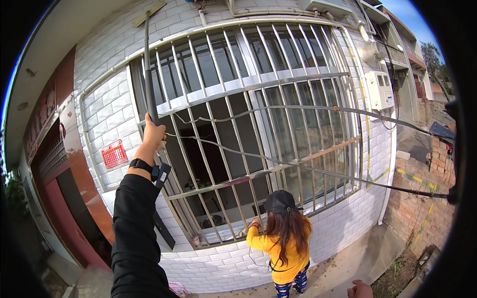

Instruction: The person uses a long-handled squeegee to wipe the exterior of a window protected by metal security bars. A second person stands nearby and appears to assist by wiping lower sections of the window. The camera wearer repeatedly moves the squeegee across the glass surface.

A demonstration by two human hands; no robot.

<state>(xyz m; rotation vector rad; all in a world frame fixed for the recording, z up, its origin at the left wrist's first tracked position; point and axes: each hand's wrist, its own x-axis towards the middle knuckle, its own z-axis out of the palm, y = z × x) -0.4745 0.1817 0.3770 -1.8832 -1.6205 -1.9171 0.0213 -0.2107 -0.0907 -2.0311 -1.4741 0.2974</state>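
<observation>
My left hand point(152, 133), at the end of a black sleeve with a black wristband, grips the dark handle of a long pole point(148, 74). The pole rises along the left side of a barred window. At its top, a flat pale head point(149, 13) lies near the tiled wall above the window. My right hand point(360, 289) shows only in part at the bottom edge, fingers curled, over the concrete ground; what it may hold is cut off. Metal window bars point(223, 152) stand to the right of my left hand.
A person in a yellow top and black cap point(285, 238) stands at the lower window bars, one hand on them. Black cables point(320, 171) cross before the window. A meter box point(379, 91) hangs at right, near brick walls point(417, 186). An open doorway point(80, 208) is at left.
</observation>
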